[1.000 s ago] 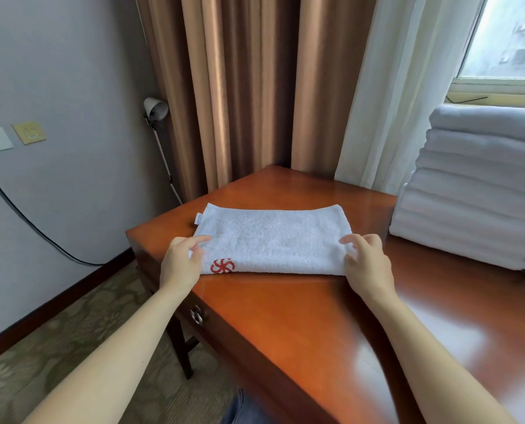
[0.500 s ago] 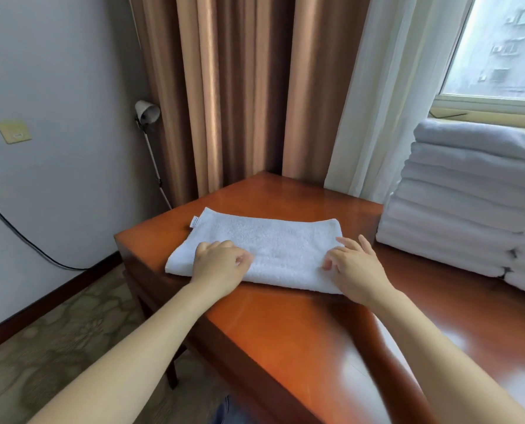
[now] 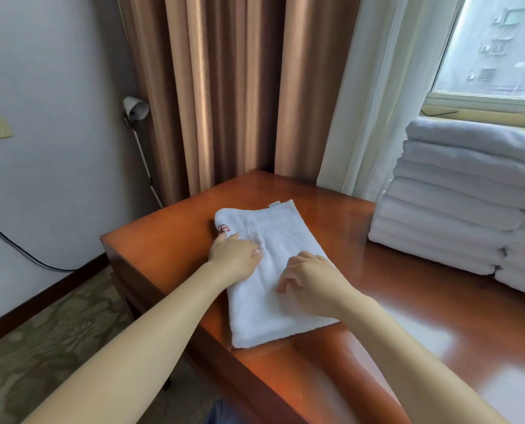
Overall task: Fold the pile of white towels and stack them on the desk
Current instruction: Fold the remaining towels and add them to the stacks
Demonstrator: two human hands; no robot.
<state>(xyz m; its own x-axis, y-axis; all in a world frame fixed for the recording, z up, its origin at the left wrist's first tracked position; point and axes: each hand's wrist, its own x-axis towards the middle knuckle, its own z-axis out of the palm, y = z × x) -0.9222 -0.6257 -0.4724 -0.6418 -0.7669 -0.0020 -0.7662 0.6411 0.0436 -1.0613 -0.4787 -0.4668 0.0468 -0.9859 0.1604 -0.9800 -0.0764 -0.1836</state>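
Since half a second ago I see the folded white terry towel (image 3: 264, 316) turned from crosswise to lengthwise at the near-left corner of the glossy red-brown desk (image 3: 169, 246), left hand (image 3: 233, 258) flat on its left edge, right hand (image 3: 313, 283) with fingers curled onto its middle, pinching or not I cannot tell.

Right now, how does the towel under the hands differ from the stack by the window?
The towel lies alone and flat; the stack piles many folded towels high. The towel shows a red emblem; the stack shows none in view. The left hand and right hand rest on the towel; nothing touches the stack. Both are white and sit on the desk.
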